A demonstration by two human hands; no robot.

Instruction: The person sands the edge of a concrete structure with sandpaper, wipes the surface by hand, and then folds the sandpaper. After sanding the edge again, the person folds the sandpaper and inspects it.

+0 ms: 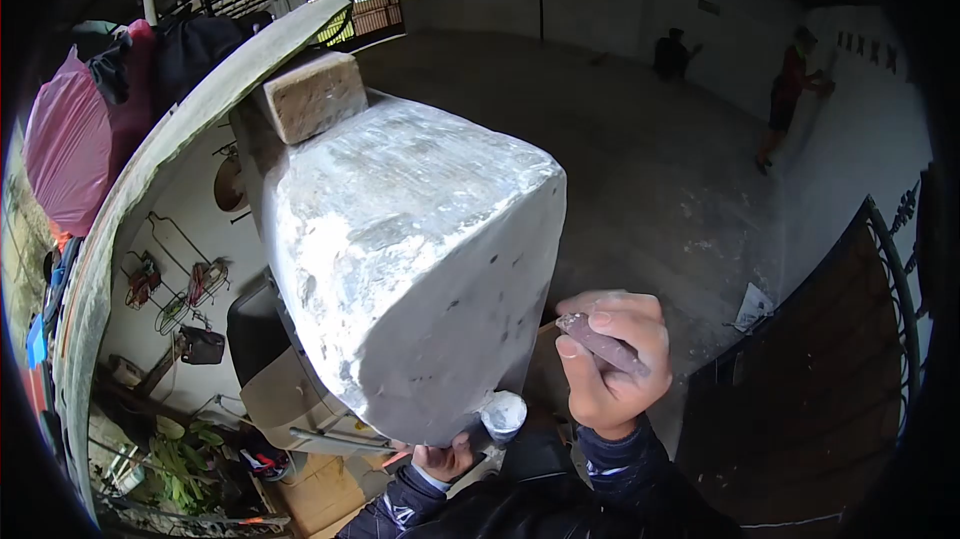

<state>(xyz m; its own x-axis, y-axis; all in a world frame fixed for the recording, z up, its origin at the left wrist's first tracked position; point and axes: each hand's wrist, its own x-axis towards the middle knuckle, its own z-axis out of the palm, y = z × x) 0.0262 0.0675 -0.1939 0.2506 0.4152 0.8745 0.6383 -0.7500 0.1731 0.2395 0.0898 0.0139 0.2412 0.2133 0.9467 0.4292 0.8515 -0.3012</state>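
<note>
A large pale block or wall end (pixel 450 319), patchy with white material, fills the middle of the view. To its lower right, my right hand (pixel 620 359) is closed around a purplish-grey stone-like piece (pixel 605 344), held between thumb and fingers. Below the block's bottom edge is my left hand (pixel 445 459), its fingers curled near the block; what it holds, if anything, I cannot make out. A small cup (pixel 503 416) with white material inside sits just right of that hand, by the block's lower corner. On the block's top end rests a brown brick (pixel 315 96).
A pink bag (pixel 70 139) hangs at the left, beside a curved pale edge (pixel 135 199). Wire racks (pixel 180 279) and plants (pixel 185 464) are lower left. Two people (pixel 790 94) (pixel 674 55) are by the far walls. A dark gate (pixel 810 389) is at right.
</note>
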